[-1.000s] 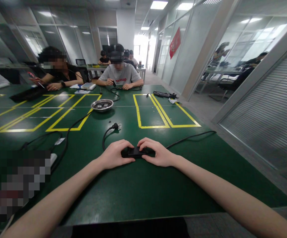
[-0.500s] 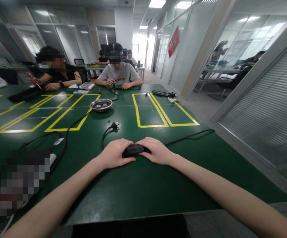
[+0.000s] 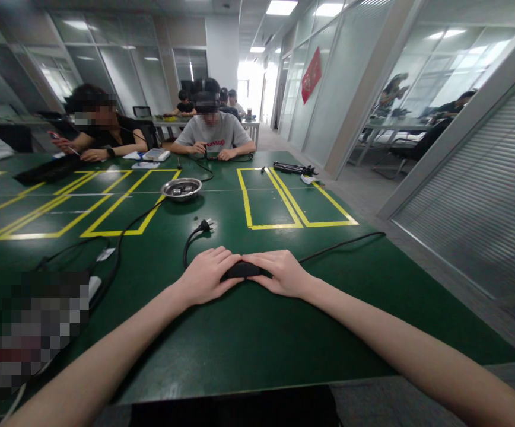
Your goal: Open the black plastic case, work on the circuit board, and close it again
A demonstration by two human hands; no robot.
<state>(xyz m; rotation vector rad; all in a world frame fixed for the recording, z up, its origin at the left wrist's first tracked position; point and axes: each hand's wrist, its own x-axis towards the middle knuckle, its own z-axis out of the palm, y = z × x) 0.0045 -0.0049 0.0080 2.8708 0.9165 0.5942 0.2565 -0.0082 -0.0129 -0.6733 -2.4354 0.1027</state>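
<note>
A small black power adapter lies on the green table in front of me. My left hand grips its left end and my right hand grips its right end, fingers curled over the top so that most of it is covered. A black cord runs from under my left hand to a plug lying further out. Another black cable leaves from under my right hand toward the table's right edge.
A metal bowl with small parts stands beyond the plug. Yellow tape rectangles mark the tabletop. A white power strip with black cables lies at the left. Two people work across the table. The table edge drops off at right.
My hands have closed in over the adapter, fingertips now nearly meeting on top, so less of it shows. The adapter was lifted or tipped slightly, then pressed down.
</note>
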